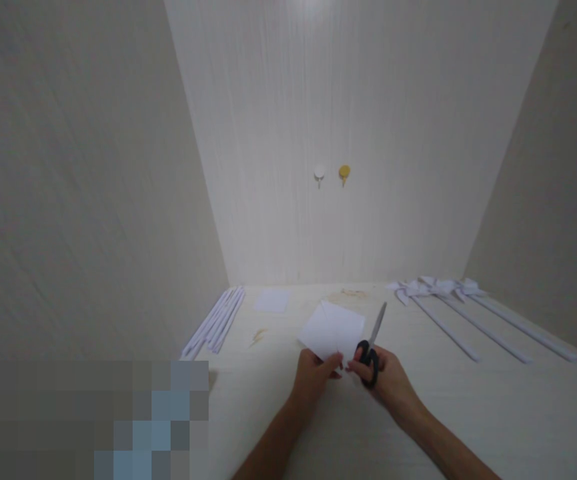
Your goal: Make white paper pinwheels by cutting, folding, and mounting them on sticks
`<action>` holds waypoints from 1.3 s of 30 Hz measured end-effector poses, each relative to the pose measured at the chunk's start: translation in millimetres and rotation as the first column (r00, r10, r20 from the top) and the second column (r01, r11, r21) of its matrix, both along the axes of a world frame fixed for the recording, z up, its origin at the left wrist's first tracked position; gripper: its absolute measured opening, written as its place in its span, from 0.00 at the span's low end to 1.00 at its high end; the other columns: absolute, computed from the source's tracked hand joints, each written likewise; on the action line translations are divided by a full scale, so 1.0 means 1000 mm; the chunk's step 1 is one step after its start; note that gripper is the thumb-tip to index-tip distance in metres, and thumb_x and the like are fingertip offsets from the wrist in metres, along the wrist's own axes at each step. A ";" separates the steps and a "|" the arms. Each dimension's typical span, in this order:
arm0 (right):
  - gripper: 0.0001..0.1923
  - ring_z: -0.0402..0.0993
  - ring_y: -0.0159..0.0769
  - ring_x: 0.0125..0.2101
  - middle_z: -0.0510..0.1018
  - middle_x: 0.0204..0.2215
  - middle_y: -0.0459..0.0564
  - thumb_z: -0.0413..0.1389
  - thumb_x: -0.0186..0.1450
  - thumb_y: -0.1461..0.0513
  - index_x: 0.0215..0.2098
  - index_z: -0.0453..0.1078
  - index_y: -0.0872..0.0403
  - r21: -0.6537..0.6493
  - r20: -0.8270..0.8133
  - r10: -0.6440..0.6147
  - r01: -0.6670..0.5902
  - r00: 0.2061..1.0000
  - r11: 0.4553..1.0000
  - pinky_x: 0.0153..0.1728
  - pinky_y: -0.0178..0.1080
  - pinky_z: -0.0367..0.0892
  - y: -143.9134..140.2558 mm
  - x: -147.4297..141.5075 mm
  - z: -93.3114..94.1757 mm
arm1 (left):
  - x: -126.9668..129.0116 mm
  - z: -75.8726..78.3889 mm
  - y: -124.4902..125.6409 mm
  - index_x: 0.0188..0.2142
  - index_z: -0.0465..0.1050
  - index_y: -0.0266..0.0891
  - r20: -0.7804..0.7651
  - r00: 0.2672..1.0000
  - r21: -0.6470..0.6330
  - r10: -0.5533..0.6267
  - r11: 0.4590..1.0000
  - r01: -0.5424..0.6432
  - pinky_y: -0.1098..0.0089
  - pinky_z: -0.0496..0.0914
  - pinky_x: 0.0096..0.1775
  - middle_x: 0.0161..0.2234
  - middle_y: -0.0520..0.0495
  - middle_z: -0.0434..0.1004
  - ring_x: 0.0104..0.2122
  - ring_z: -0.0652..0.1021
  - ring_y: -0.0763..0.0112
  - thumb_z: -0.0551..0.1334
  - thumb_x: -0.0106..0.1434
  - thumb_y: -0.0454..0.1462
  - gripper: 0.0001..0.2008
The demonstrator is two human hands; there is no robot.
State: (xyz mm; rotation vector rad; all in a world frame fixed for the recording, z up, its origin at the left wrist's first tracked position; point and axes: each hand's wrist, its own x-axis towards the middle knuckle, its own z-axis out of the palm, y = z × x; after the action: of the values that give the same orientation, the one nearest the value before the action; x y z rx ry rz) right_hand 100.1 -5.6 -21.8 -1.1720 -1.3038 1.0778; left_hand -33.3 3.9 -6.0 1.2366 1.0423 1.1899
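We see the left hand (313, 373) pinching the near corner of a white paper square (332, 331), which lies low over the worktop (278, 427) just past the fingers. The right hand (385, 380) is closed through the black handles of the scissors (372, 347), blades together and pointing toward 12 o'clock, just beside the paper's right edge. At 10 o'clock lies a bundle of rolled paper sticks (215, 320), with a smaller paper sheet (273, 301) beyond. At 2 o'clock, finished paper pinwheels (438, 288) lie on long sticks. Two wall hooks (331, 175) sit at 12 o'clock.
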 end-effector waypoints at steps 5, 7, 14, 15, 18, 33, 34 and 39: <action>0.11 0.55 0.25 0.17 0.60 0.14 0.40 0.58 0.45 0.60 0.18 0.59 0.55 0.013 0.014 0.040 -0.040 0.999 0.999 0.18 0.30 0.52 0.002 0.000 -0.001 | 0.001 0.001 0.001 0.15 0.71 0.34 0.012 0.999 -0.009 0.034 0.999 -0.034 0.76 0.64 0.20 0.15 0.50 0.70 0.16 0.68 0.77 0.61 0.44 0.37 0.07; 0.11 0.55 0.25 0.17 0.61 0.14 0.40 0.59 0.44 0.61 0.18 0.59 0.55 0.010 0.000 0.061 -0.061 0.998 0.998 0.18 0.30 0.52 0.002 0.000 0.000 | 0.001 0.001 0.002 0.15 0.71 0.34 0.014 0.999 -0.017 0.045 0.999 -0.045 0.76 0.64 0.20 0.15 0.49 0.70 0.16 0.68 0.76 0.62 0.43 0.37 0.07; 0.10 0.54 0.24 0.16 0.61 0.13 0.39 0.58 0.42 0.62 0.17 0.60 0.56 -0.006 -0.056 0.025 -0.025 0.998 1.000 0.17 0.29 0.52 0.000 -0.001 0.004 | 0.000 -0.003 0.004 0.16 0.70 0.32 -0.017 0.999 -0.040 0.036 0.999 -0.036 0.75 0.64 0.20 0.15 0.50 0.69 0.16 0.68 0.77 0.62 0.42 0.39 0.09; 0.10 0.55 0.24 0.16 0.61 0.13 0.39 0.58 0.42 0.62 0.17 0.60 0.56 0.000 -0.063 0.029 -0.029 0.998 1.000 0.18 0.29 0.52 0.000 -0.001 0.004 | 0.000 -0.003 0.004 0.16 0.70 0.32 -0.023 0.999 -0.040 0.032 0.999 -0.033 0.75 0.64 0.20 0.15 0.50 0.69 0.16 0.68 0.77 0.62 0.42 0.39 0.09; 0.11 0.54 0.24 0.16 0.60 0.12 0.39 0.59 0.41 0.62 0.16 0.59 0.56 -0.001 -0.092 0.048 -0.048 0.995 0.999 0.17 0.29 0.50 0.001 -0.002 0.002 | 0.000 -0.002 0.004 0.16 0.70 0.31 -0.034 0.999 -0.029 0.016 0.999 -0.017 0.75 0.64 0.20 0.15 0.50 0.69 0.16 0.67 0.77 0.62 0.42 0.39 0.10; 0.12 0.56 0.24 0.15 0.63 0.12 0.39 0.61 0.39 0.64 0.16 0.60 0.56 0.014 -0.101 0.038 -0.037 0.994 0.999 0.16 0.29 0.51 0.006 -0.001 -0.004 | -0.003 -0.004 0.004 0.20 0.73 0.31 -0.056 0.998 0.000 -0.017 1.000 0.017 0.75 0.64 0.21 0.18 0.48 0.72 0.18 0.68 0.75 0.63 0.41 0.36 0.08; 0.12 0.57 0.25 0.15 0.64 0.12 0.40 0.61 0.39 0.63 0.16 0.61 0.56 0.024 -0.106 0.050 -0.048 0.993 0.999 0.16 0.29 0.52 0.005 -0.001 -0.003 | -0.003 -0.004 0.004 0.21 0.73 0.31 -0.054 0.999 -0.001 -0.010 1.000 0.010 0.75 0.64 0.21 0.18 0.48 0.72 0.18 0.69 0.75 0.63 0.41 0.36 0.08; 0.12 0.66 0.33 0.21 0.72 0.18 0.46 0.61 0.41 0.60 0.22 0.66 0.56 0.069 -0.149 0.146 -0.137 0.978 0.988 0.23 0.33 0.61 0.002 -0.004 0.003 | -0.002 -0.005 0.004 0.22 0.73 0.31 0.013 1.000 -0.010 -0.003 1.000 0.003 0.75 0.63 0.20 0.18 0.47 0.72 0.18 0.69 0.75 0.65 0.38 0.35 0.09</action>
State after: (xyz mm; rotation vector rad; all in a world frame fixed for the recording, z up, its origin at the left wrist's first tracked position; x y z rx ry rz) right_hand 96.3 -4.0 -19.1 -0.9448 -1.3040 1.2005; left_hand -35.7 7.5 -10.5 1.2213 1.0352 1.1874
